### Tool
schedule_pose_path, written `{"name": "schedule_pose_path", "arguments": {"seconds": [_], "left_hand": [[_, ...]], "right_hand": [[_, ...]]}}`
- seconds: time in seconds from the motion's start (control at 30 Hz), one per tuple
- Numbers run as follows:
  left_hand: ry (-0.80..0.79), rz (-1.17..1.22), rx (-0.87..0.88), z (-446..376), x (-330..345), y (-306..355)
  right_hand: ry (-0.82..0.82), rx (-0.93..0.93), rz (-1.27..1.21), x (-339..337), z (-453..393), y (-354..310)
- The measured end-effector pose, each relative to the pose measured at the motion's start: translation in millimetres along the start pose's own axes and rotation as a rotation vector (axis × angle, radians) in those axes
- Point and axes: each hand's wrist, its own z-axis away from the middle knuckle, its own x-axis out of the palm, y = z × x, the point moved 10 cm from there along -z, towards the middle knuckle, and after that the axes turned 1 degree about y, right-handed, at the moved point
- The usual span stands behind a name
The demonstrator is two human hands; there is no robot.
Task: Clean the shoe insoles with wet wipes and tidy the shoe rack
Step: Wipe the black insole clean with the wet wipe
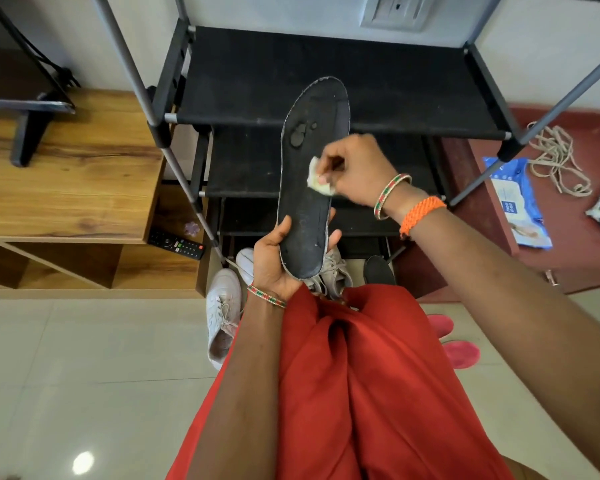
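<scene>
The left hand grips the heel of the insole, which looks thin, light and bendy, while the right hand pinches a soft wipe on its middle.

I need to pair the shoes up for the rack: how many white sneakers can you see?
2: one white sneaker on the floor left of the left arm, another just behind the left hand, mostly hidden. More may be hidden.

The left hand sat at frame centre, palm up, fingers and thumb curled in a grip, forearm rising from the lower edge. The right hand, just above it, pinched with fingertips, its arm crossing from the lower right.
</scene>
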Motion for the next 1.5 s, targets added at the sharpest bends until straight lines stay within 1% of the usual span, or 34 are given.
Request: {"name": "schedule_pose_path", "arguments": {"seconds": [0.03,0.07,0.1,0.2,0.23,0.27,0.33,0.4,0.43,0.47,0.5,0.6,0.63,0.67,0.7,0.77,0.83,0.87,0.9,0.97,1.03,1.1,1.17,1.2,1.23,1.3,1.33,1.37,1.4,1.43,1.5], "left_hand": [[0.000,0.003,0.002,1,0,0],[0.008,0.007,0.007,1,-2,1],[0.011,0.012,0.006,1,-3,1],[0.034,0.001,0.004,1,-5,2],[0.036,-0.009,0.002,1,-4,2],[0.043,-0.012,0.005,1,-5,1],[0.044,0.008,0.015,0,-7,1],[0.044,0.010,0.025,0,-9,1],[0.042,0.020,0.025,0,-10,0],[0.054,0.028,0.028,0,-12,0],[0.066,0.028,0.033,0,-12,1],[0.110,-0.011,0.055,0,-14,7],[0.131,0.002,0.049,1,-15,7],[0.143,0.015,0.048,1,-16,6],[0.146,0.018,0.046,2,-17,5],[0.138,-0.010,0.042,2,-17,4],[0.119,0.004,0.018,2,-16,-2],[0.109,0.013,0.013,2,-16,-3],[0.105,0.010,0.013,2,-16,-3],[0.112,0.009,0.010,3,-19,-2],[0.124,-0.009,0.035,2,-21,2],[0.156,-0.043,0.066,1,-25,6],[0.168,-0.063,0.069,1,-26,7],[0.166,-0.069,0.065,1,-25,6],[0.153,-0.067,0.050,1,-23,3],[0.125,-0.048,0.015,2,-17,-4],[0.120,-0.042,0.007,3,-16,-6],[0.121,-0.039,0.003,3,-16,-7],[0.134,-0.039,0.005,3,-18,-6],[0.139,-0.044,0.011,2,-19,-5],[0.154,-0.086,0.026,0,-24,-1]], "right_hand": [[0.068,0.020,0.001,-8,-4,6],[0.085,0.032,-0.011,-9,-4,8],[0.047,0.025,-0.022,-2,-1,6],[-0.198,-0.042,-0.044,34,27,-16],[-0.253,-0.063,-0.050,43,35,-20],[-0.254,-0.087,-0.041,44,36,-21],[-0.104,-0.125,0.006,28,23,-14],[0.095,-0.070,0.009,3,8,3],[0.157,-0.027,-0.026,-5,6,11],[0.163,-0.001,-0.058,-4,8,13],[0.123,-0.023,-0.062,4,14,9],[-0.109,-0.221,0.028,50,53,-26],[-0.178,-0.239,0.046,63,65,-30],[-0.206,-0.242,0.056,68,70,-28],[-0.178,-0.241,0.059,64,66,-25],[-0.034,-0.236,0.106,45,48,-15],[0.124,-0.144,0.115,19,26,3],[0.159,-0.091,0.102,12,18,11],[0.169,-0.059,0.088,10,12,16],[0.129,-0.070,0.092,18,14,13],[0.057,-0.133,0.132,34,31,0],[-0.008,-0.243,0.168,51,55,-18],[-0.044,-0.315,0.192,57,66,-29],[-0.019,-0.319,0.205,53,61,-29],[0.042,-0.297,0.222,43,51,-24],[0.180,-0.174,0.236,18,28,-6],[0.218,-0.103,0.218,8,20,5],[0.226,-0.068,0.200,5,17,11],[0.206,-0.074,0.201,8,18,10],[0.159,-0.109,0.214,17,24,4],[0.069,-0.253,0.221,40,53,-19]]}}
